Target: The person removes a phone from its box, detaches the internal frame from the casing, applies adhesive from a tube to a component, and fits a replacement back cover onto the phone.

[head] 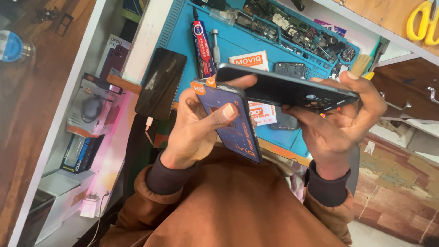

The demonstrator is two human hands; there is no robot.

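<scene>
One black phone [161, 83] is lying face up at the left end of the blue work mat [238, 43], beside one glue tube [203, 48] and one white and orange packet [250, 60]. The left hand [194, 126] is closing around one flat blue package [231, 120], its thumb pressing across the front and its fingers wrapping behind. The right hand [340, 121] is clamping one dark phone [286, 89], held level above the mat, its fingers curling over the top edge and its thumb underneath. The left fingertips are also touching that phone's near end. One grey phone back cover [290, 69] is lying on the mat behind it.
</scene>
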